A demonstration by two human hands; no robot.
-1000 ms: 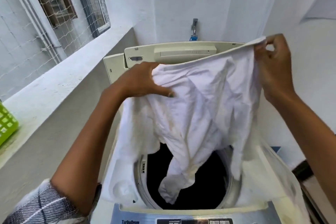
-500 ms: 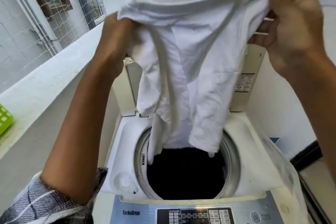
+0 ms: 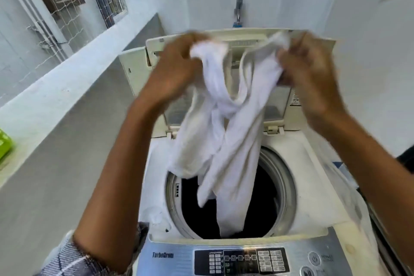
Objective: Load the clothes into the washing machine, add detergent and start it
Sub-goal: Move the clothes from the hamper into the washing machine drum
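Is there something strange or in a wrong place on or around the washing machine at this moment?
Nothing is spilled or broken. One thing stands out: the twisted white cloth garment, held by the left hand and right hand, hangs partly over the white machine's drum rim.

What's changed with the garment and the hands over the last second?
Both hands came down from their raised position half a second ago and drew closer together. The left hand and right hand still grip the white cloth garment, now bunched and twisted, its lower end hanging into the dark round drum opening. The cream hinged lid stays open.
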